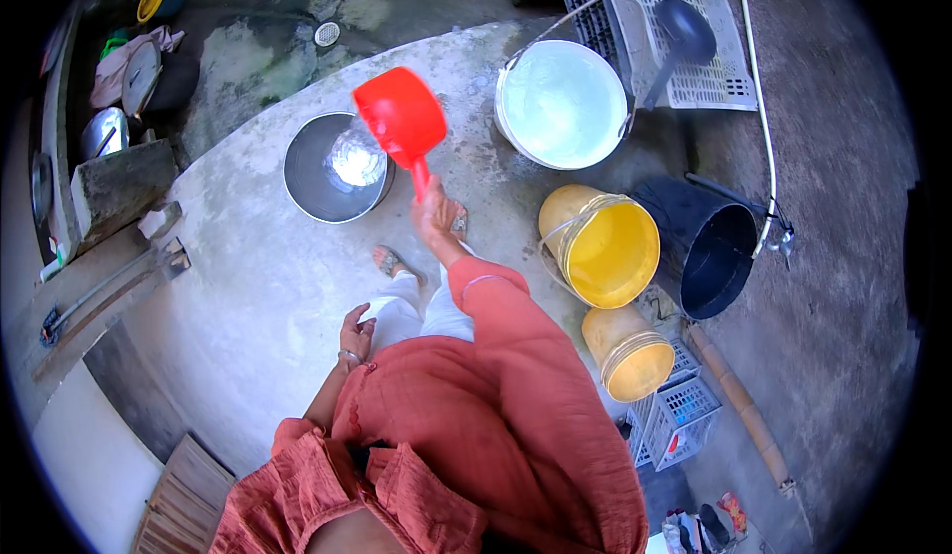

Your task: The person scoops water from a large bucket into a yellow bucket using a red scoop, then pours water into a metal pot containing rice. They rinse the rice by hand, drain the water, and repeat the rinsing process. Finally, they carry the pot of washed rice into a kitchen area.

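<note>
My right hand is closed around the handle of a red plastic water dipper. The dipper is held up over the right side of a round metal basin on the floor. A bright, shiny patch shows in the basin below it; whether that is moving water or glare I cannot tell. To the dipper's right stands a white bucket full of clear water, its wire handle raised at the rim. My left hand hangs beside my left leg, empty, with its fingers loosely apart.
On the right are a yellow bucket, a black bucket and a smaller yellow bucket. Behind the white bucket are a plastic crate and a dark ladle. A white hose runs down the right. Concrete blocks stand left.
</note>
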{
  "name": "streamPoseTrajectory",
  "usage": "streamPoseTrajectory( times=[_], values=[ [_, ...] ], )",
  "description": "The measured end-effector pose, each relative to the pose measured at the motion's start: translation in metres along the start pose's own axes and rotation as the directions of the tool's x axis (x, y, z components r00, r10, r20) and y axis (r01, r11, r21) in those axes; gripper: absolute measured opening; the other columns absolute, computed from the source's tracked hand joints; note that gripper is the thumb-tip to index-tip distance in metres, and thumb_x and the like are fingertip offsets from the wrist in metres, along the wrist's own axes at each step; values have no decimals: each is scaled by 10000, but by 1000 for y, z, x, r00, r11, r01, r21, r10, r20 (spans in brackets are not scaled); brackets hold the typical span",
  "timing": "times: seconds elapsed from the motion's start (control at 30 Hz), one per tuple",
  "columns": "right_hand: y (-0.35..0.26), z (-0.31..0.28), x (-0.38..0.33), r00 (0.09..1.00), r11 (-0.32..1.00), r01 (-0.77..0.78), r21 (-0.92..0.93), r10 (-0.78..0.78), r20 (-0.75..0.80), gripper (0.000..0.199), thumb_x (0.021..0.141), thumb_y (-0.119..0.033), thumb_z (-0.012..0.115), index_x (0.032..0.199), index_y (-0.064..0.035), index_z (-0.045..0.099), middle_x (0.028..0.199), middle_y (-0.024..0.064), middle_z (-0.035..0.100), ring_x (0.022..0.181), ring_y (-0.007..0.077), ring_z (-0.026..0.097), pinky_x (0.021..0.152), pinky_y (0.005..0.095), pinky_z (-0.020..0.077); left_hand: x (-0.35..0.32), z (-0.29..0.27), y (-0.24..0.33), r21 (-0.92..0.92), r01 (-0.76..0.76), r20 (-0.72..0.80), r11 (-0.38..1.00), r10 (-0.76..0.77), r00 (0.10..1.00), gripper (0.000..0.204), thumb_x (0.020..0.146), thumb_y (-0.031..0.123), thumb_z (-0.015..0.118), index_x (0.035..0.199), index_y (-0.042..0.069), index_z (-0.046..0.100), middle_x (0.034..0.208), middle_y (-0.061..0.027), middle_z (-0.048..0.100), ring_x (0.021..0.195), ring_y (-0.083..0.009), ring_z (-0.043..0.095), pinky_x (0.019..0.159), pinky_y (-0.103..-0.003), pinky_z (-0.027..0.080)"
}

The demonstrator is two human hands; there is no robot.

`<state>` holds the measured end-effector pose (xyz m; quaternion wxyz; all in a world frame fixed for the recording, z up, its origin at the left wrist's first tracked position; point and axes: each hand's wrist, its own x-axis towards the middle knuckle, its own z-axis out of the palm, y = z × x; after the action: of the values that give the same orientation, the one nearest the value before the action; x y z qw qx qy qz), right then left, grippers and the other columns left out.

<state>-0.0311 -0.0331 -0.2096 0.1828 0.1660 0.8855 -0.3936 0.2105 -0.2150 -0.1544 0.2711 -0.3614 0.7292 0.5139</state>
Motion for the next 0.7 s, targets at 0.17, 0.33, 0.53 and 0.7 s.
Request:
streamPoseTrajectory(
  times=[0.17,0.33,0.53,0.7],
  values=[
    [-22,38,6,944,897,318,-307,-330,14,275,704,-78,562,943,-44,430,829,137,523,728,284,579,610,366,472,-7,-5,-10,-33,20,-46,999,-21,999,367,802,-27,473,1158,60,452,1110,-89,493,869,-151,555,756,-245,447],
    [-31,34,17,864,743,413,-528,-503,-32,269,682,-63,564,927,-69,452,795,83,511,700,226,564,603,331,474,-10,-8,-22,-43,39,-65,998,-41,997,374,799,-20,481,1162,63,452,1147,-96,463,879,-168,557,762,-248,449],
    [1,-12,22,923,930,229,-287,-301,-239,294,700,-120,562,968,-89,446,816,114,536,734,286,565,650,386,453,-4,-6,-28,-72,-37,-81,997,32,996,369,793,-9,493,1153,67,470,1138,-104,460,882,-180,561,765,-248,452],
    [29,-65,24,891,986,-67,150,126,-435,393,711,-175,575,1036,-35,405,866,209,550,813,387,534,697,436,411,-1,-5,-13,-8,29,-39,1000,-30,999,360,794,-6,493,1143,84,492,1109,-103,474,850,-154,565,749,-242,452]
  ],
)
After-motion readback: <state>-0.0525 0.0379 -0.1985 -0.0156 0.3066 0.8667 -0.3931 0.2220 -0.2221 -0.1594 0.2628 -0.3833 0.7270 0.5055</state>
